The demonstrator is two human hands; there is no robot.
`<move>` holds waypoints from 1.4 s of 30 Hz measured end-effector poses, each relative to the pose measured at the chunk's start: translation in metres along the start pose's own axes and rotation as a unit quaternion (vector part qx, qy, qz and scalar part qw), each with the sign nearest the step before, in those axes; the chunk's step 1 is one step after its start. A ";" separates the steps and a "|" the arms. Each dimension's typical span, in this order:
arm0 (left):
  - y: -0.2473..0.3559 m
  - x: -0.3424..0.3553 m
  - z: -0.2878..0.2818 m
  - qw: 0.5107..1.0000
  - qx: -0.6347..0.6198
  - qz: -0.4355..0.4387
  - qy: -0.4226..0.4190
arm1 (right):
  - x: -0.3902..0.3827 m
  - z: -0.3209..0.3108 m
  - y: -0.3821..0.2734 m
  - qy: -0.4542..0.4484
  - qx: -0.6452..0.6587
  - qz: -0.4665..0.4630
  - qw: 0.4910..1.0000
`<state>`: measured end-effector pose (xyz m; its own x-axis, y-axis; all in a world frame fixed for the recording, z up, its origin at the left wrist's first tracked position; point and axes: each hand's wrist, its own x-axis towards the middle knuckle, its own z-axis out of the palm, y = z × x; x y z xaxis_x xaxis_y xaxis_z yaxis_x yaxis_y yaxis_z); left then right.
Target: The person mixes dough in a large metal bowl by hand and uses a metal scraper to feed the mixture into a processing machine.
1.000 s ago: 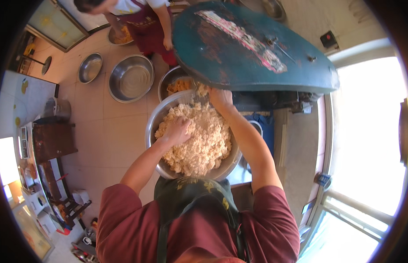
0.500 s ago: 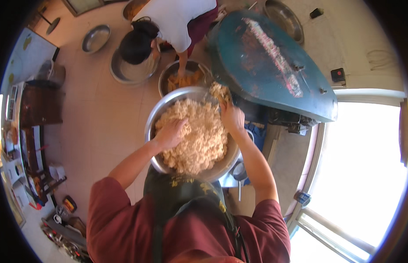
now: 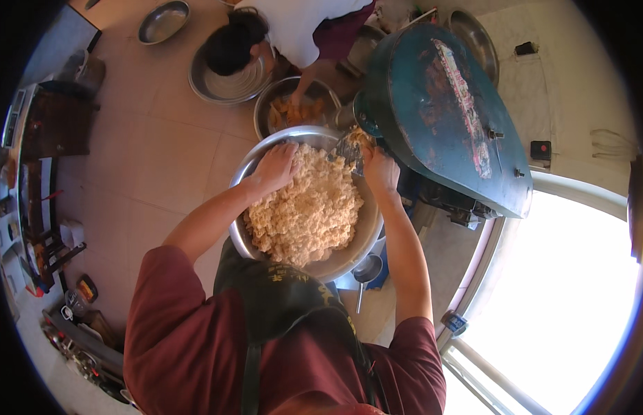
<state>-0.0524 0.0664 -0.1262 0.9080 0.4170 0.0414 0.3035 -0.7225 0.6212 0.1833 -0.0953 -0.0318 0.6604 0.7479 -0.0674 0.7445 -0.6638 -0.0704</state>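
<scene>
Dough [image 3: 304,207] filled the bowl [image 3: 369,220] at centre; the left hand [image 3: 276,166] bent over its eleven-o'clock edge, perhaps for steadiness, the right hand [image 3: 381,170] at two. Whether either grip pinched anything, I couldn't tell.

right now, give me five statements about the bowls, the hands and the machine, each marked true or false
1. The large metal bowl holds a pale crumbly mass. True.
2. Both of the wearer's hands are at the bowl's right side. False: the left hand is at its upper left, the right hand at its upper right.
3. A co-worker's hand reaches into a bowl of orange pieces. True.
4. The machine's cover is bright yellow. False: the cover is dark blue-green.
5. The small long-handled pan is right of the large bowl. True.
</scene>
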 end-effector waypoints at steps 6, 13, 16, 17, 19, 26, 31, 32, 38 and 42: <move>-0.004 0.043 0.004 0.954 -0.145 -0.150 -0.215 | -0.015 0.000 -0.005 0.062 0.027 -0.027 0.997; 0.018 0.049 -0.012 0.888 -0.301 -0.156 -0.311 | -0.034 -0.020 0.000 0.045 0.035 -0.005 0.998; 0.017 0.034 0.006 0.940 -0.151 -0.062 -0.299 | -0.028 -0.011 -0.003 0.021 0.014 -0.023 0.999; 0.021 0.025 0.002 0.927 -0.199 -0.079 -0.309 | -0.017 -0.003 0.003 0.027 0.000 -0.033 0.999; 0.019 0.014 -0.009 0.928 -0.221 -0.060 -0.293 | -0.007 0.006 0.004 0.024 0.000 -0.027 0.999; 0.036 -0.044 -0.039 0.976 -0.075 0.101 -0.180 | -0.014 -0.011 -0.020 -0.019 0.034 0.016 0.999; 0.027 -0.039 -0.044 0.961 -0.167 0.079 -0.205 | -0.015 -0.014 -0.024 0.005 0.023 0.076 0.997; 0.022 -0.037 -0.045 0.957 -0.195 0.056 -0.208 | -0.025 -0.011 -0.022 0.083 0.060 0.051 0.993; 0.034 -0.009 -0.040 0.948 -0.262 0.101 -0.152 | 0.003 -0.018 -0.031 -0.048 0.050 0.052 0.996; 0.041 -0.004 -0.023 0.950 -0.294 0.029 -0.105 | -0.026 -0.013 -0.027 0.030 0.041 0.035 0.998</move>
<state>-0.0501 0.0486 -0.0828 0.9746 0.2220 -0.0290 0.0928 -0.2829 0.9547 0.1478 -0.0968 -0.0156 0.7169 0.6970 -0.0160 0.6875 -0.7107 -0.1491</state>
